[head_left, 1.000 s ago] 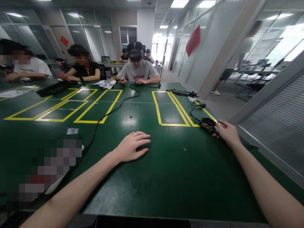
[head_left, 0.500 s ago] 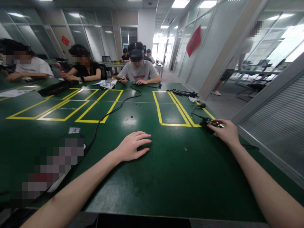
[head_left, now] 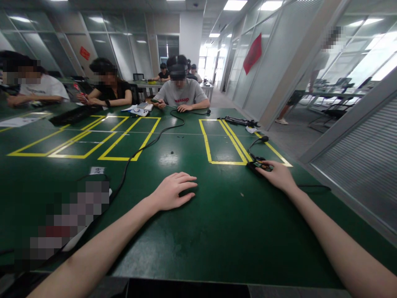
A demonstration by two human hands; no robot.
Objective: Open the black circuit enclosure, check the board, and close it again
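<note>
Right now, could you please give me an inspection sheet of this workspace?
Surface: green table with yellow tape boxes.
Job's things: small black device with coloured buttons, beside a tape corner.
Clutter: white label; black tool at the far edge.
Hands: left hand flat, empty; right hand fingertips on the device, grip unclear.
Cables: long black cable across the table; device lead loops away.
Surroundings: seated people opposite; glass partitions.

Desk: dark green, glossy, marked with yellow tape rectangles from 10 to 1 o'clock. Device, 2 o'clock: black, small orange and green spots. Cable, 11 o'clock: black. Flag, 1 o'clock: red. Shirt, 12 o'clock: grey, red lettering.
</note>
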